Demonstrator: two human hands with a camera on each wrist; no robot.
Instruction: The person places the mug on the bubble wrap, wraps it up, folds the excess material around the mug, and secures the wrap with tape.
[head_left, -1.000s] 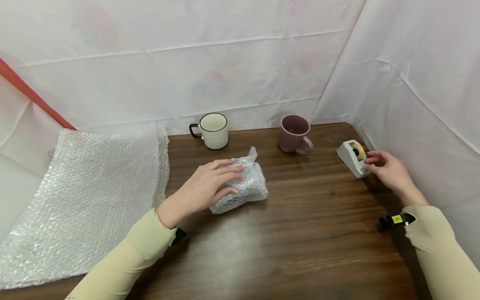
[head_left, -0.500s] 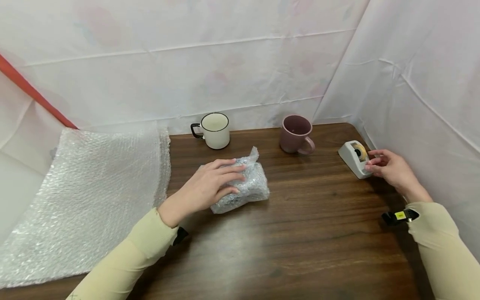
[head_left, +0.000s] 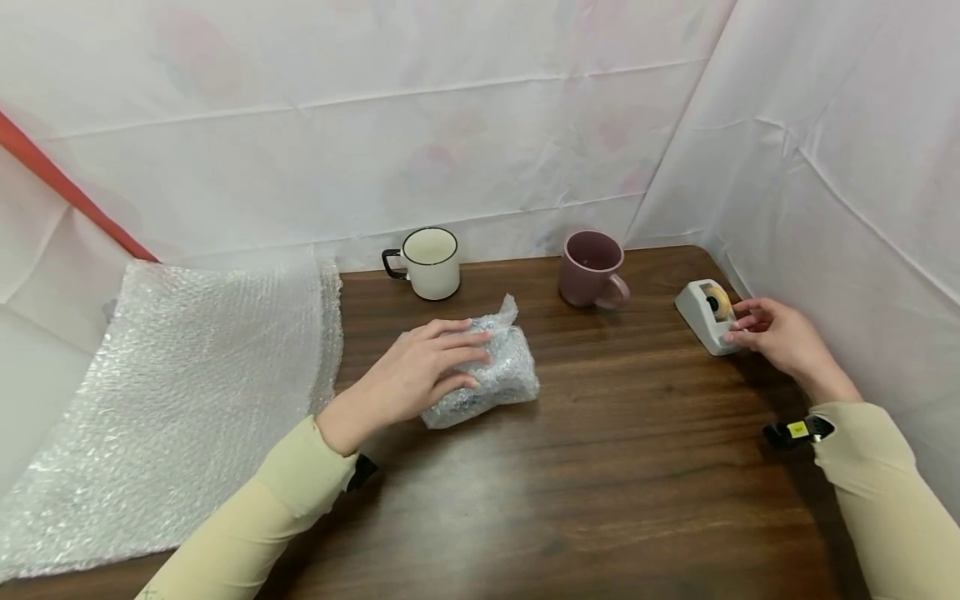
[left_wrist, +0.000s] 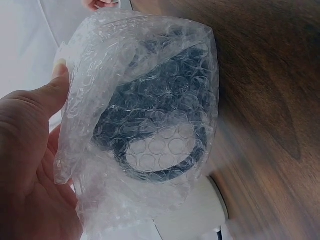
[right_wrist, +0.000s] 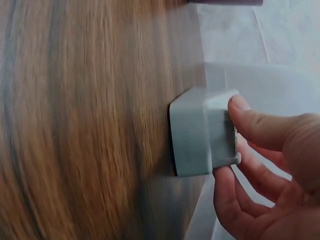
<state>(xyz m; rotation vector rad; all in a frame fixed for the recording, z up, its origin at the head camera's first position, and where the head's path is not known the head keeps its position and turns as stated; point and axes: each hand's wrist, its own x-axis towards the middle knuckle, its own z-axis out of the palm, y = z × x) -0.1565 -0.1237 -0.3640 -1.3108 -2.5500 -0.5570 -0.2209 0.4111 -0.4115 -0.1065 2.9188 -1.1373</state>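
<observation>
On the dark wooden counter (head_left: 600,467), a glossy, crinkled bubble-wrap bundle (head_left: 510,371) is sitting nearer the person than a cream mug (head_left: 435,273), its clear bubbles showing a dark, looped shape (left_wrist: 165,95) inside, while a flap (head_left: 509,309) is poking up behind. The left grip (head_left: 408,371) is resting over it, fingers spread; farther right, the right grip (head_left: 795,342) is pinching the toothed front end of a pale, wedge-shaped tape dispenser (head_left: 698,315).

There are two unwrapped mugs (head_left: 432,271) (head_left: 587,277), one wrapped bundle (head_left: 508,371), one tape dispenser (head_left: 699,313), two hands (head_left: 412,367) (head_left: 787,339).
</observation>
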